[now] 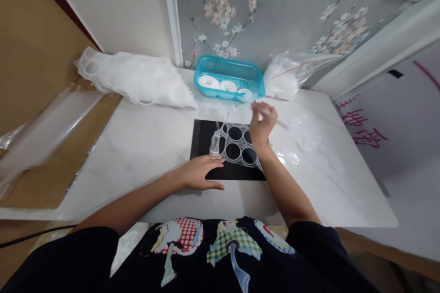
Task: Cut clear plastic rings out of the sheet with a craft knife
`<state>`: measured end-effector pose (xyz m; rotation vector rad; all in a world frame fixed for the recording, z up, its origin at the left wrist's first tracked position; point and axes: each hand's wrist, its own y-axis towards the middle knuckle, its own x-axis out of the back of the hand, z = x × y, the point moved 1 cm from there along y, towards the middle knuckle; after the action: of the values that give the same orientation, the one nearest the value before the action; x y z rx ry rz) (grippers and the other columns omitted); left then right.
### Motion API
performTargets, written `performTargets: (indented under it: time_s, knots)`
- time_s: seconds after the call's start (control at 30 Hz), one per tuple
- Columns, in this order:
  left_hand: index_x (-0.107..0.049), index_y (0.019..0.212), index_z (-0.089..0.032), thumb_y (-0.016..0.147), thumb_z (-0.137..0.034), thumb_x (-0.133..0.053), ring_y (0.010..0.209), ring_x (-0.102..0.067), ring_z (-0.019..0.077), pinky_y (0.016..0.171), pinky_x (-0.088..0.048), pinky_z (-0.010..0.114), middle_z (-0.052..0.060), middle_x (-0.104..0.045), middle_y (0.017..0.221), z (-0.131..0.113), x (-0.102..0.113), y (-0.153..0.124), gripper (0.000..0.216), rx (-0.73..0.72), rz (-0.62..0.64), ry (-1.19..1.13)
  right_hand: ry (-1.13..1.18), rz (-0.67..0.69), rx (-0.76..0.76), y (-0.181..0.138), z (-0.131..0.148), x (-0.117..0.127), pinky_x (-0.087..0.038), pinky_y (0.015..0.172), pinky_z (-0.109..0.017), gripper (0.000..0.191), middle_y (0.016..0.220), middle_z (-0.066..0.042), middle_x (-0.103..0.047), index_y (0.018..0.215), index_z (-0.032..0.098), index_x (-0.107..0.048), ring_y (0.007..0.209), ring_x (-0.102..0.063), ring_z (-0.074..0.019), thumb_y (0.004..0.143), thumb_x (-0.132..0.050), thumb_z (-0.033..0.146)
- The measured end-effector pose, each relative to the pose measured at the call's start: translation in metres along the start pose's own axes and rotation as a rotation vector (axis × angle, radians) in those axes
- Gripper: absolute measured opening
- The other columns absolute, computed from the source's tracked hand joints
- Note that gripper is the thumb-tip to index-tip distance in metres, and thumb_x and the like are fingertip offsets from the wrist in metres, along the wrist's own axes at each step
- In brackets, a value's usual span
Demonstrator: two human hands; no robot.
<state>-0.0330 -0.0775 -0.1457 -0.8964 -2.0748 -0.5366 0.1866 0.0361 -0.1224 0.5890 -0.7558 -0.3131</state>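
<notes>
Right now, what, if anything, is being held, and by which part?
The right hand holds a slim, pale, stick-shaped tool, seemingly by its shaft, one end jutting rightward; blur hides the exact grip. The open left hand holds nothing.

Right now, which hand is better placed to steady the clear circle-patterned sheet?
Probably the left hand: it lies by the clear sheet, while the right hand holds a thin, blurred tool.

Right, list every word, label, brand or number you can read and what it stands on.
Pink handwritten characters on the pale surface at the right: too slanted and blurred to quote surely.
Dark shirt: printed pictures, no readable words.
No other lettering can be made out.
</notes>
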Motion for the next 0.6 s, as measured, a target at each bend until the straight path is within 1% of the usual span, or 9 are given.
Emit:
performTargets:
  time_s: [0.03, 0.07, 0.1, 0.17, 0.23, 0.3, 0.4, 0.47, 0.6]
  knots:
    - [-0.064, 0.129, -0.012, 0.085, -0.065, -0.066, 0.132, -0.056, 0.0307, 0.112, -0.046, 0.044, 0.017, -0.062, 0.139, 0.000, -0.001, -0.001, 0.069, -0.027, -0.018, 0.025, 0.041, -0.056, -0.038, 0.010, 0.001, -0.003, -0.041, 0.109, -0.056, 0.030, 0.106, -0.010, -0.074, 0.099, 0.022, -0.071, 0.115, -0.062, -0.0278, 0.100, -0.041, 0.023]
    - [-0.064, 0.127, -0.011, 0.088, -0.063, -0.064, 0.131, -0.057, 0.0302, 0.111, -0.046, 0.043, 0.018, -0.063, 0.138, -0.001, -0.003, -0.002, 0.065, -0.070, -0.043, 0.062, 0.090, -0.039, -0.039, 0.015, 0.005, -0.008, -0.044, 0.106, -0.054, 0.029, 0.105, -0.010, -0.074, 0.098, 0.021, -0.072, 0.115, -0.062, -0.0280, 0.100, -0.043, 0.025]
    - [-0.066, 0.125, -0.010, 0.091, -0.060, -0.061, 0.130, -0.058, 0.0297, 0.111, -0.046, 0.043, 0.018, -0.064, 0.136, -0.003, -0.004, -0.003, 0.060, -0.129, -0.067, 0.109, 0.147, 0.062, 0.004, 0.015, 0.011, -0.014, -0.046, 0.105, -0.053, 0.026, 0.103, -0.010, -0.075, 0.095, 0.021, -0.073, 0.116, -0.062, -0.0282, 0.098, -0.047, 0.026]
    - [-0.069, 0.118, -0.010, 0.098, -0.054, -0.053, 0.127, -0.060, 0.0291, 0.111, -0.045, 0.043, 0.018, -0.066, 0.134, -0.007, -0.005, -0.004, 0.051, -0.257, -0.123, 0.220, 0.258, 0.347, 0.112, 0.002, 0.024, -0.028, -0.046, 0.107, -0.051, 0.020, 0.097, -0.005, -0.078, 0.089, 0.024, -0.074, 0.120, -0.061, -0.0282, 0.094, -0.055, 0.026]
    - [-0.070, 0.112, -0.011, 0.101, -0.050, -0.048, 0.125, -0.061, 0.0286, 0.111, -0.044, 0.043, 0.016, -0.067, 0.131, -0.010, -0.002, -0.006, 0.046, -0.328, -0.179, 0.320, 0.376, 0.518, 0.103, -0.019, 0.034, -0.038, -0.047, 0.106, -0.048, 0.019, 0.093, -0.002, -0.079, 0.086, 0.025, -0.076, 0.118, -0.064, -0.0274, 0.093, -0.058, 0.029]
    - [-0.069, 0.111, -0.013, 0.102, -0.047, -0.048, 0.118, -0.063, 0.0270, 0.107, -0.047, 0.042, 0.014, -0.070, 0.124, -0.009, 0.008, -0.007, 0.042, -0.307, -0.218, 0.402, 0.463, 0.525, 0.010, -0.035, 0.035, -0.043, -0.051, 0.101, -0.045, 0.023, 0.092, -0.003, -0.079, 0.085, 0.025, -0.076, 0.108, -0.068, -0.0265, 0.093, -0.058, 0.037]
    - [-0.068, 0.109, -0.013, 0.101, -0.040, -0.050, 0.097, -0.066, 0.0243, 0.088, -0.052, 0.038, 0.012, -0.072, 0.105, 0.003, 0.029, -0.011, 0.033, -0.153, -0.267, 0.512, 0.482, 0.424, -0.107, -0.044, 0.030, -0.044, -0.054, 0.095, -0.043, 0.033, 0.097, -0.007, -0.079, 0.089, 0.022, -0.076, 0.100, -0.071, -0.0264, 0.095, -0.054, 0.045]
    - [-0.067, 0.109, -0.012, 0.100, -0.036, -0.053, 0.087, -0.065, 0.0240, 0.077, -0.051, 0.036, 0.012, -0.071, 0.098, 0.015, 0.041, -0.014, 0.029, -0.071, -0.279, 0.569, 0.484, 0.402, -0.128, -0.044, 0.028, -0.044, -0.055, 0.093, -0.042, 0.034, 0.099, -0.008, -0.078, 0.091, 0.021, -0.076, 0.099, -0.072, -0.0264, 0.095, -0.054, 0.047]
    - [-0.067, 0.110, -0.012, 0.097, -0.026, -0.051, 0.083, -0.062, 0.0242, 0.073, -0.047, 0.037, 0.010, -0.068, 0.094, 0.029, 0.048, -0.013, 0.024, -0.010, -0.301, 0.724, 0.515, 0.421, -0.140, -0.044, 0.028, -0.043, -0.056, 0.091, -0.040, 0.034, 0.096, -0.008, -0.079, 0.087, 0.021, -0.075, 0.096, -0.073, -0.0256, 0.093, -0.057, 0.049]
